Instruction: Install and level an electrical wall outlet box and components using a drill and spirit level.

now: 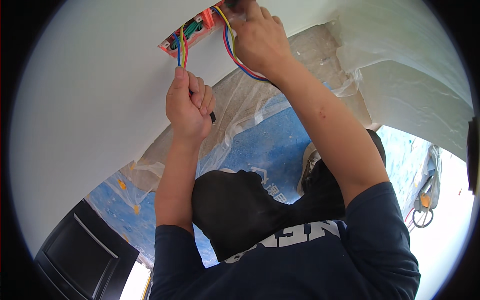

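Observation:
A long red wall box (204,31) is set into the white wall at the top, with coiled green wires (192,31) inside. Blue, yellow-green and red wires (183,52) come down from its left part into my left hand (190,102), whose fingers are closed round them. Out of that fist pokes a short black end (213,117), too small to name. My right hand (262,47) is raised to the box's right part, fingers bent at a dark thing (239,5) cut off by the top edge. A second bundle of coloured wires (232,50) hangs beside my right wrist.
Clear plastic sheeting (255,112) lies along the wall's foot, over a blue floor covering (265,140). A black panelled object (82,250) stands at lower left. Toward the right, a grey tool pouch (427,192) hangs near a bright area.

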`<act>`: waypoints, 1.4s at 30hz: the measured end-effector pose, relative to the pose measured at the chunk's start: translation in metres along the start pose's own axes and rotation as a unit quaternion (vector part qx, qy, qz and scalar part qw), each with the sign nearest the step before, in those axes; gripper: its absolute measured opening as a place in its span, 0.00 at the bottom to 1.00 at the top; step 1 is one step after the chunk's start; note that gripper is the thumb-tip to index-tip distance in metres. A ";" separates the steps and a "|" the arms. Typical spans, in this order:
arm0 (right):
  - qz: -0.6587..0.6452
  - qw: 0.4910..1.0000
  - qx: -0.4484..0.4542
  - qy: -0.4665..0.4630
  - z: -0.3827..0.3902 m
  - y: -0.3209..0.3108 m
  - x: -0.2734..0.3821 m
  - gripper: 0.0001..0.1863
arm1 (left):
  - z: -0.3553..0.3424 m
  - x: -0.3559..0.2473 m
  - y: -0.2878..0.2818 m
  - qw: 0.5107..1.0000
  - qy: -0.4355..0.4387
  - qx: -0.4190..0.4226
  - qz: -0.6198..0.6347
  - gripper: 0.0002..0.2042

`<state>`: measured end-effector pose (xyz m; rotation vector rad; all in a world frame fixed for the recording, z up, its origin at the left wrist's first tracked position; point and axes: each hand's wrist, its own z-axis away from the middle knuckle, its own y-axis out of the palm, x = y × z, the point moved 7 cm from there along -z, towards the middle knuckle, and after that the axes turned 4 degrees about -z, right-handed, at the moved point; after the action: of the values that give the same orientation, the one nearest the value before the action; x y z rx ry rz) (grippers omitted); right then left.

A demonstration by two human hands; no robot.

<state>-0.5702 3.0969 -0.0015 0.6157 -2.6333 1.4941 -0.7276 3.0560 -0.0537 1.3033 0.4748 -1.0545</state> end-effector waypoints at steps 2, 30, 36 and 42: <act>0.027 0.992 0.116 0.052 -0.007 -0.012 0.004 0.23 | 0.002 -0.001 0.002 1.000 -0.001 0.002 0.009 0.19; -0.045 0.997 0.055 0.013 -0.004 -0.025 0.011 0.18 | 0.010 -0.006 0.013 0.999 0.000 0.008 0.034 0.19; -0.120 0.992 -0.045 -0.022 0.003 -0.049 0.018 0.15 | 0.014 -0.008 0.015 0.999 -0.002 0.007 0.044 0.19; -0.080 0.986 -0.102 -0.104 -0.003 -0.064 0.031 0.13 | 0.016 -0.009 0.013 0.999 0.003 0.000 0.037 0.18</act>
<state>-0.5754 3.0606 0.0592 0.9821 -2.7604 1.1553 -0.7255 3.0429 -0.0352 1.3148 0.4273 -0.9901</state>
